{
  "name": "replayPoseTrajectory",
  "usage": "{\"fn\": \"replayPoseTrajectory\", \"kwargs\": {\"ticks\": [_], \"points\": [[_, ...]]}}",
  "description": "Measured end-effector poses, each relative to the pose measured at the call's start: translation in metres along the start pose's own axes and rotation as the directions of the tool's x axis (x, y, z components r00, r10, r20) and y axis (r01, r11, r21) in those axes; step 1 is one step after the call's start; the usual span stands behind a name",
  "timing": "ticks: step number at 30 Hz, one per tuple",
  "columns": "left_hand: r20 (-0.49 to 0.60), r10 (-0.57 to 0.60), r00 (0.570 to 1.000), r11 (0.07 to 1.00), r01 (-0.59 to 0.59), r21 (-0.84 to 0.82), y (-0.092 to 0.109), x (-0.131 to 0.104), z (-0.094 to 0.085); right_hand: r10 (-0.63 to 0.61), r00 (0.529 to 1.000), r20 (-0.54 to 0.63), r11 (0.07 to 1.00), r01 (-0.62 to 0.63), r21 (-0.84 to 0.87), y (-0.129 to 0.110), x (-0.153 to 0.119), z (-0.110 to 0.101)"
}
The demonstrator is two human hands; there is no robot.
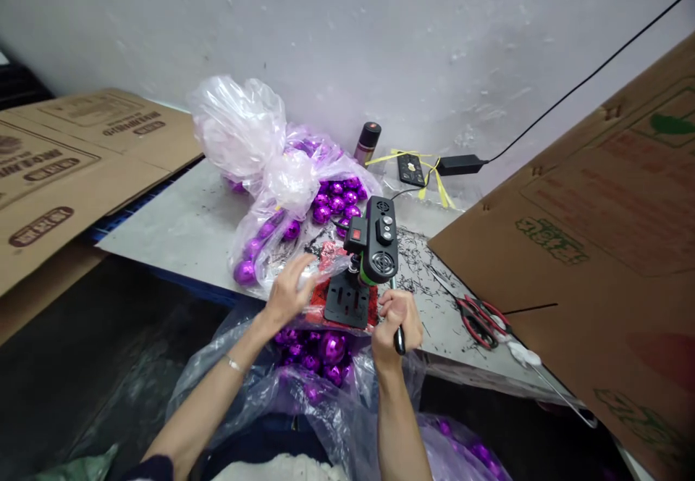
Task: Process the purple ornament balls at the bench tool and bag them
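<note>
My right hand is wrapped round the black-gripped lever of a small black bench machine. The machine has round grilles, knobs and a red switch, and its slotted base plate sits on a red surface. To the left of the plate, my left hand pinches clear plastic film, which reaches toward the machine. Just below lie shiny purple balls in an open clear bag at the table edge. What is under the machine's head is mostly hidden.
A knotted clear bag and more purple balls lie behind the machine. A spray can and black power adapter stand by the wall. Red-handled scissors lie right, beside a large carton. Flattened cardboard is left.
</note>
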State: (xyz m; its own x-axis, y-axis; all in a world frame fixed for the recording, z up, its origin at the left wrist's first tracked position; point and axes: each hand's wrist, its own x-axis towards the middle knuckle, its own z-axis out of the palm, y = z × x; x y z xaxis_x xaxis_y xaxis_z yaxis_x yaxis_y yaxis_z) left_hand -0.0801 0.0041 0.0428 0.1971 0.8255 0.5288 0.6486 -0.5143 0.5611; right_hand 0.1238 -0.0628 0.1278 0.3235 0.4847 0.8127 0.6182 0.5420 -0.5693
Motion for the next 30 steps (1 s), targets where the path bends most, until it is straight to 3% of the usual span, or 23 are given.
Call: {"fn": "replayPoseTrajectory", "kwargs": {"ticks": [4,7,10,13,14,16,17,19,21,23,26,30], "points": [[-0.012,-0.323,0.946,0.888,0.307,0.342,-0.038,0.082,-0.008,-0.043,0.999,0.006,0.999,0.043,0.001,0.000,0.003,0.001],[0.124,-0.396,0.910,0.838,0.304,0.453,-0.047,0.113,-0.005,-0.059,0.998,0.006,0.998,0.059,-0.007,0.000,0.004,0.001],[0.222,-0.378,0.899,0.854,0.247,0.457,-0.046,0.118,-0.002,-0.057,0.998,0.004,0.998,0.057,-0.009,0.001,0.002,0.002],[0.193,-0.392,0.899,0.876,0.301,0.377,-0.044,0.113,-0.006,-0.061,0.998,0.016,0.998,0.061,0.003,0.003,0.000,0.001],[0.174,-0.409,0.896,0.893,0.353,0.279,-0.043,0.109,-0.010,-0.061,0.998,0.024,0.998,0.061,0.005,0.003,-0.001,0.000],[0.162,-0.471,0.867,0.872,0.486,-0.068,-0.038,0.096,-0.017,-0.058,0.998,0.034,0.998,0.057,0.007,0.002,0.000,0.000],[0.186,-0.507,0.842,0.794,0.539,-0.280,-0.033,0.088,-0.021,-0.056,0.998,0.037,0.998,0.055,0.010,0.001,0.002,-0.001],[0.290,-0.538,0.792,0.536,0.587,-0.607,-0.019,0.066,-0.025,-0.045,0.999,0.029,0.999,0.044,0.019,-0.003,0.006,-0.001],[0.407,-0.515,0.754,0.301,0.604,-0.738,-0.002,0.042,-0.024,-0.018,1.000,0.017,1.000,0.018,0.022,-0.007,0.013,-0.001],[0.485,-0.489,0.726,0.197,0.633,-0.749,0.013,0.022,-0.017,0.013,1.000,0.010,1.000,-0.013,0.020,-0.011,0.019,0.000],[0.476,-0.504,0.721,0.242,0.646,-0.724,0.028,0.003,0.005,0.039,0.999,0.018,0.999,-0.039,0.013,-0.014,0.023,-0.001],[0.419,-0.465,0.780,0.449,0.615,-0.648,0.034,-0.006,0.035,0.045,0.998,0.044,0.999,-0.045,-0.002,-0.012,0.019,-0.003]]}}
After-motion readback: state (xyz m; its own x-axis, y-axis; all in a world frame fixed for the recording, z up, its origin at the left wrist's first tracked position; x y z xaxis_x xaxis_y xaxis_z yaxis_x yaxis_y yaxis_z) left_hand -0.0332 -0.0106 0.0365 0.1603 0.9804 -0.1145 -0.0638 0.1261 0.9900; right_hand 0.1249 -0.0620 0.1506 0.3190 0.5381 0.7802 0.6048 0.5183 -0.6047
